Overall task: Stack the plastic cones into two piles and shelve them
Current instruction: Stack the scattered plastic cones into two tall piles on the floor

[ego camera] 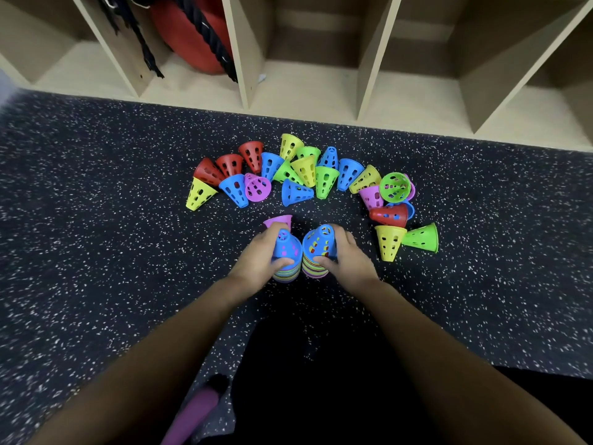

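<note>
Standing at frame centre: two part-built piles, left hand [256, 260] gripping left pile [286, 252], right hand [345, 255] gripping right pile [319, 248]. Outstanding: roughly two dozen loose cones [305, 175] above; shelf [308, 88] apparently holds none.

left pile [286, 247] beside right pile [319, 242] | loose cones [325, 181] behind | shelf [305, 88] beyond

Blue cones top the left pile [286, 248] in the left hand [256, 258] and the right pile [321, 244] in the right hand [348, 255], their stacked rims banded purple, green, yellow and red. Beyond the hands, loose cones [326, 181] in red, yellow, blue, green and purple dot a black floor [96, 220] flecked white. Farther out, a pale beige shelf [305, 91] holds a red ball [189, 36] and black rope [208, 30].
</note>
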